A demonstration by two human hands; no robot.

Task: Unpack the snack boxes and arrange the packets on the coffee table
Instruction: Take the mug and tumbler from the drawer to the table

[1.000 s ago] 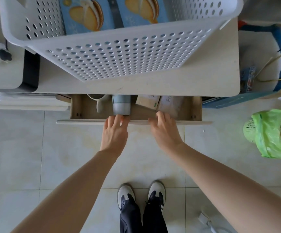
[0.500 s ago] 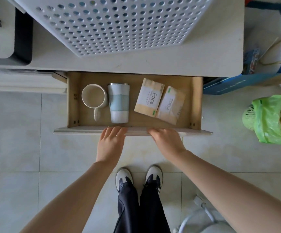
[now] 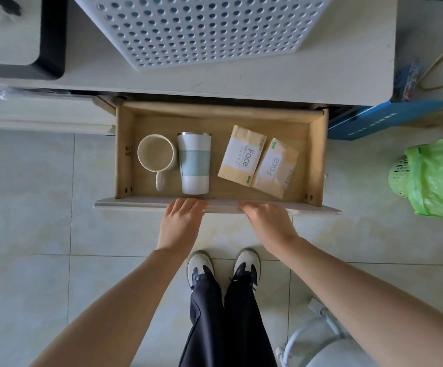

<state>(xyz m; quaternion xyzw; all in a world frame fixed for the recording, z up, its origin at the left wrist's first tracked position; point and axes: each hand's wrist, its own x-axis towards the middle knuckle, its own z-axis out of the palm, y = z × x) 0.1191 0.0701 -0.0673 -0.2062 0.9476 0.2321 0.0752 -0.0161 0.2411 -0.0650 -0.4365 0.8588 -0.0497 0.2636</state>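
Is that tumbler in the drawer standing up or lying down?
Lying down. The tumbler shows its full side on the drawer floor, metal rim toward the back, beside the mug.

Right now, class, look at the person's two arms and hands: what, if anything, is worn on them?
Nothing shows on them. Both forearms are bare with no sleeves in view, and the left hand and right hand show no gloves, rings, watch or bracelets. No markings appear either.
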